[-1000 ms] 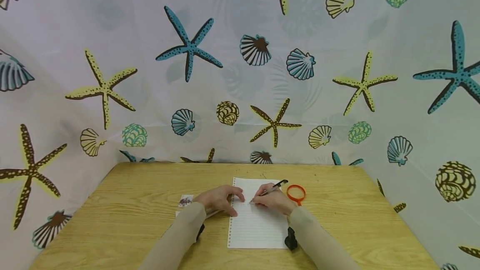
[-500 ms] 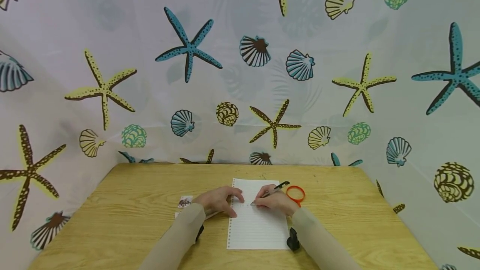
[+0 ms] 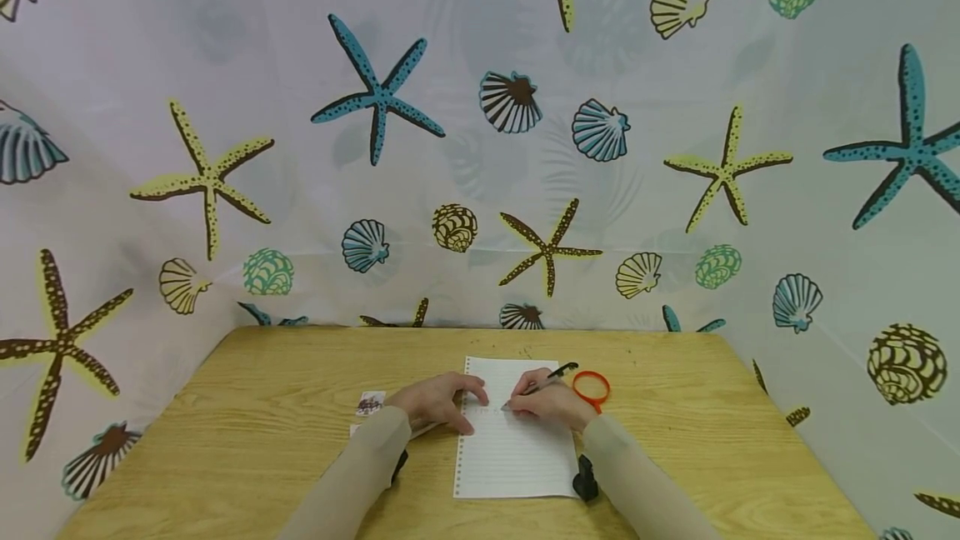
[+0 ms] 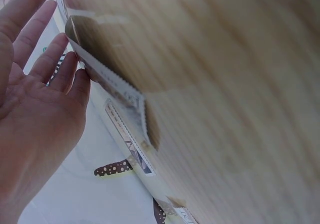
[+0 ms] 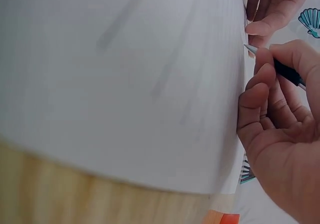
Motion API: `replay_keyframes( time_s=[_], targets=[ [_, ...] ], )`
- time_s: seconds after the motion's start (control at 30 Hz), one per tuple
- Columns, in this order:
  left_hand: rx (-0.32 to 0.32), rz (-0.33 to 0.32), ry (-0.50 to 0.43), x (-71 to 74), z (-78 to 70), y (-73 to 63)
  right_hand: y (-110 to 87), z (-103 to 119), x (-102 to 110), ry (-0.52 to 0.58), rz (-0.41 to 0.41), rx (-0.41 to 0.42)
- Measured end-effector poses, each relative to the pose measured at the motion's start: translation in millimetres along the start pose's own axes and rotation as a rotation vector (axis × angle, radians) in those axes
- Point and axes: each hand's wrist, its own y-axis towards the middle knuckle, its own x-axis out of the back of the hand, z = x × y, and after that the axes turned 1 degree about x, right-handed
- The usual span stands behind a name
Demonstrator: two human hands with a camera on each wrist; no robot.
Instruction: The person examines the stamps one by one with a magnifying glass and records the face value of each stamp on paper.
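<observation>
A sheet of lined paper (image 3: 517, 465) with punched holes down its left side lies on the table. My right hand (image 3: 553, 403) grips a pen (image 3: 564, 369) with a dark barrel, its tip down at a line in the upper part of the sheet. Faint small marks show just left of the tip. My left hand (image 3: 433, 398) rests over the sheet's left edge, fingers spread and loosely bent. In the left wrist view, that hand (image 4: 45, 104) is beside a small paper piece (image 4: 107, 79) with serrated edges like a postage stamp, which sticks up from the table.
Left of the left hand lies a stamp-like picture piece (image 3: 371, 402); another is partly hidden by the sleeve. A red ring (image 3: 592, 387), like a magnifier's rim, lies by the right wrist. The wooden table (image 3: 285, 390) meets a shell-and-starfish patterned cloth (image 3: 420, 182) behind.
My right hand and the pen tip have shifted very slightly to the right, and faint marks show more plainly left of the tip. My left hand stays in place.
</observation>
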Motion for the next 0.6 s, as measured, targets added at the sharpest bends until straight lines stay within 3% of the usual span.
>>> replay_keyframes(
  time_s=[0.3,0.6],
  targets=[
    [0.016,0.002,-0.071,-0.7,0.1,1.7,-0.1,1.4,2.8,0.009,0.025,0.008],
    [0.022,-0.007,-0.063,-0.5,2.8,2.9,2.1,0.1,3.7,0.014,0.057,0.004]
  ],
)
